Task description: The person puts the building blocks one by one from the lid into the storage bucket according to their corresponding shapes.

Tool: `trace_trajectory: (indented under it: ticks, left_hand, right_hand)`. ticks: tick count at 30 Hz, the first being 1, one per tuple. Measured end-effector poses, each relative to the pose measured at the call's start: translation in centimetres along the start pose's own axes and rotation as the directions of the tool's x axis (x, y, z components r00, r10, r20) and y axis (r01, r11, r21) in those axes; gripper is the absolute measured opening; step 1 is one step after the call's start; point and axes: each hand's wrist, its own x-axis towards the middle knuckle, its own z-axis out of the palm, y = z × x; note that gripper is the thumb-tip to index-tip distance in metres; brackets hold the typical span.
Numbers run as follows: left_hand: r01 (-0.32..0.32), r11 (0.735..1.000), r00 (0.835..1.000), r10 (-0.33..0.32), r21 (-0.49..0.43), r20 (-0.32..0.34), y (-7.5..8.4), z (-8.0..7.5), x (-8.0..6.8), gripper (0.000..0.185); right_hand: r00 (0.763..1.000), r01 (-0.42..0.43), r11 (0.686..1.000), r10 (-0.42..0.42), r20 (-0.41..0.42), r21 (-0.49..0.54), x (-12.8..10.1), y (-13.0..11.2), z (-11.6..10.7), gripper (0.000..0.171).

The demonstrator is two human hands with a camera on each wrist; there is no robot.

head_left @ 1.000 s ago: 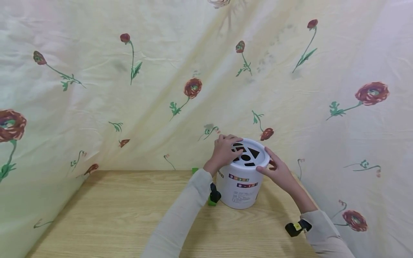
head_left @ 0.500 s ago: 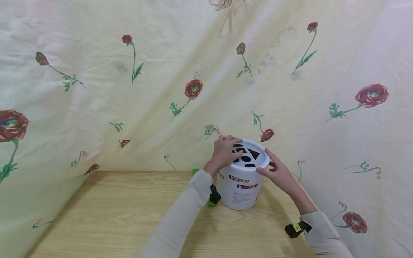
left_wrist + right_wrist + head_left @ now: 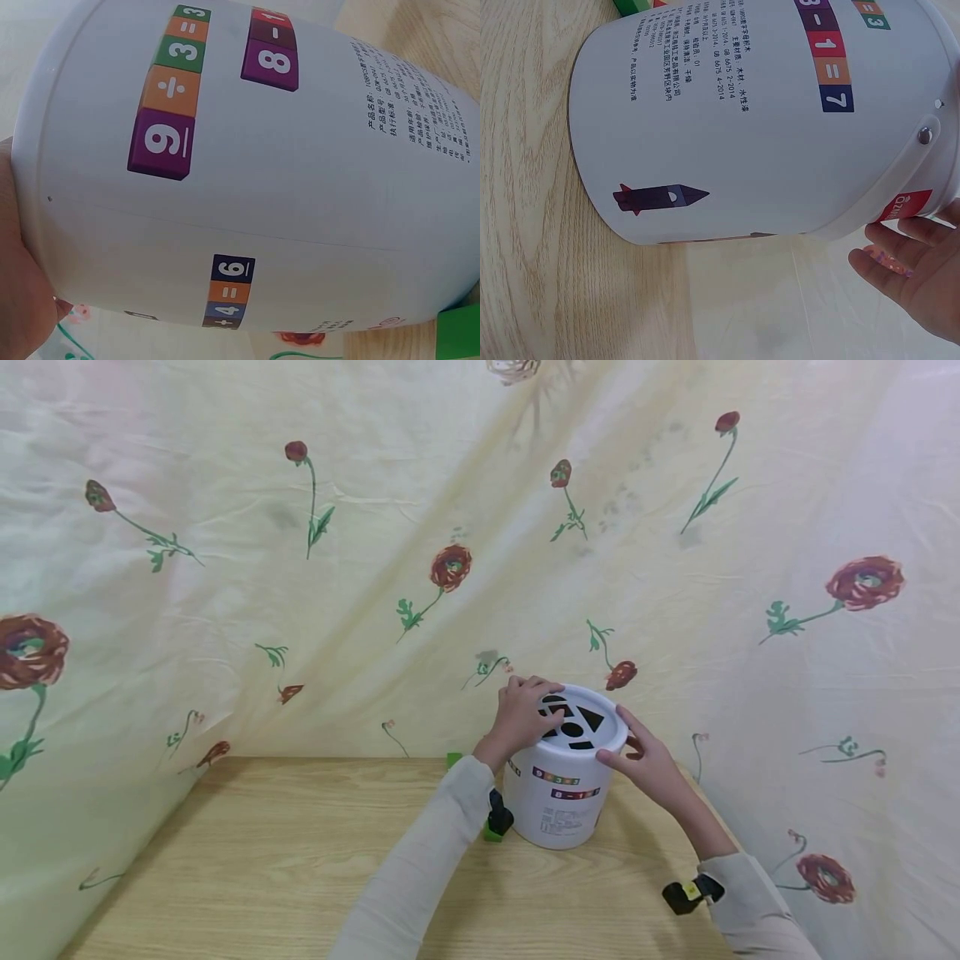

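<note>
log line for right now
left hand: on white round lid | right hand: at lid rim | white cylindrical bucket: upright on pale wood-grain table

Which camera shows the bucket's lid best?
The head view: it looks down on the lid and its dark shapes, though the left hand covers part. Both wrist views face the bucket side-on, showing at most the lid's edge.

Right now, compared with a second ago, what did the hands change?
Nothing I can see! Nothing was picked up or let go; only the whole head picture shifted a tiny bit. The left hand stayed on the lid, the right hand stayed at its rim, and the white bucket stayed upright.
</note>
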Motion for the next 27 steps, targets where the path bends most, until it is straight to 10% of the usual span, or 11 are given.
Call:
trace_trajectory:
  ticks: [27]
  left_hand:
    - [0.025,0.999,0.989,-0.021,0.028,-0.145,-0.31,-0.17,-0.86,0.039]
  right_hand:
    - [1.0,0.003,1.0,-0.003,-0.007,-0.026,0.07,0.43,0.1,0.091]
